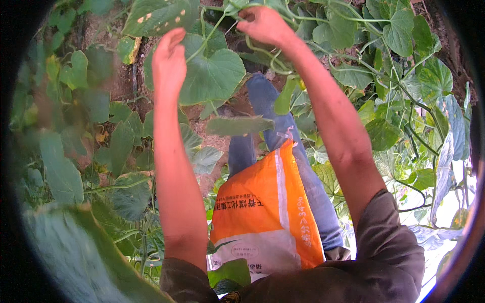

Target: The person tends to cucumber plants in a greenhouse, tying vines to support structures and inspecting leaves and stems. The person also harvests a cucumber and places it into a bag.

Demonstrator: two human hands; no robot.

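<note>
My left hand (170, 60) is raised at the upper left, fingers half curled with no object visible in them. Its fingertips are beside a large green leaf (161, 17) with pale spots; contact is unclear. Another broad leaf (216, 75) spreads just right of that hand. At top centre, the curled fingers of my right hand (265, 26) are among vine stems (212, 32). A thin pale string (230, 28) runs down from near its fingertips; whether they pinch the string or a stem is unclear. Curly tendrils (278, 64) hang below this hand.
An orange and white printed woven bag (257, 193) covers my front over blue trousers (265, 102). Leafy vines (401, 83) crowd the right, with more foliage (125, 147) on the left. A large blurred leaf (83, 257) is close at the lower left. Brown soil (208, 147) shows between.
</note>
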